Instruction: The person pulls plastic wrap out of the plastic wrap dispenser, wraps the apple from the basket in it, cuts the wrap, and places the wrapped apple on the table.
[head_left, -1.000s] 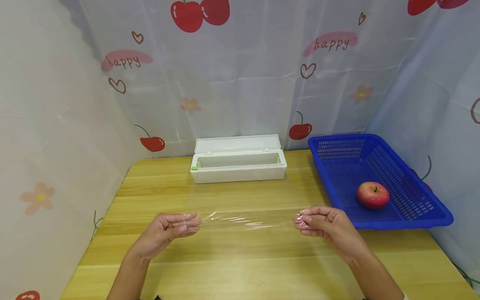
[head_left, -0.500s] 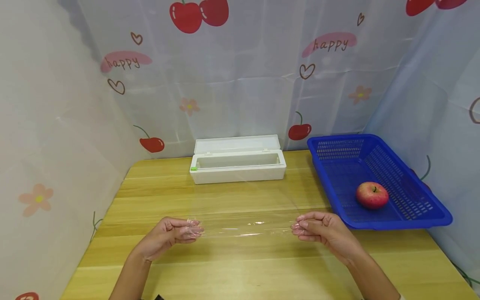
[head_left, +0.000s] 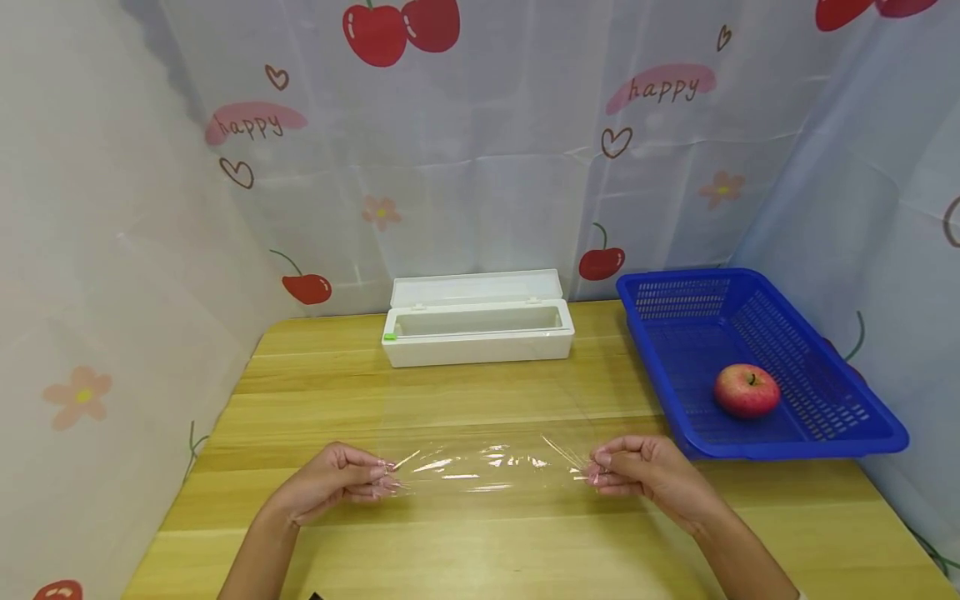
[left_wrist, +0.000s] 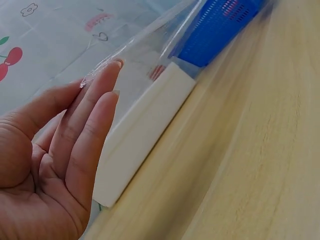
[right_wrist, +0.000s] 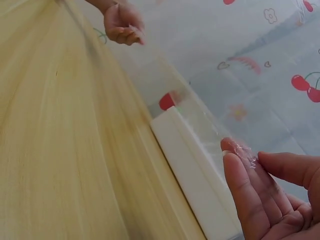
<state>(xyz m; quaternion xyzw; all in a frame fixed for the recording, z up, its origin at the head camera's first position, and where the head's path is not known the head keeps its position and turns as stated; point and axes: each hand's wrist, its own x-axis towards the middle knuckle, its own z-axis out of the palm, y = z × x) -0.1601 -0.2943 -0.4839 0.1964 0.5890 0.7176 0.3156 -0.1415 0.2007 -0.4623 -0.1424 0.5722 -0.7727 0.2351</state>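
Observation:
A clear sheet of cling film point(head_left: 487, 467) is stretched between both hands above the wooden table. My left hand point(head_left: 333, 482) pinches its near left corner between thumb and fingers. At the near right corner, my right hand point(head_left: 647, 477) pinches the film the same way, as the right wrist view of that hand point(right_wrist: 270, 195) confirms. The film runs back faintly toward a long white dispenser box point(head_left: 480, 346), whose lid point(head_left: 476, 288) stands raised; how the film meets the box is hard to see. A small green piece point(head_left: 390, 337) sits at the box's front left edge.
To the right stands a blue perforated basket point(head_left: 667, 392) holding one red apple point(head_left: 747, 391). The wooden table point(head_left: 480, 550) is bounded at the back and sides by a printed curtain point(head_left: 480, 183), close behind the box.
Both hands have come slightly nearer to me and lower in the head view, drawing the cling film with them. Box, basket and apple stay where they were.

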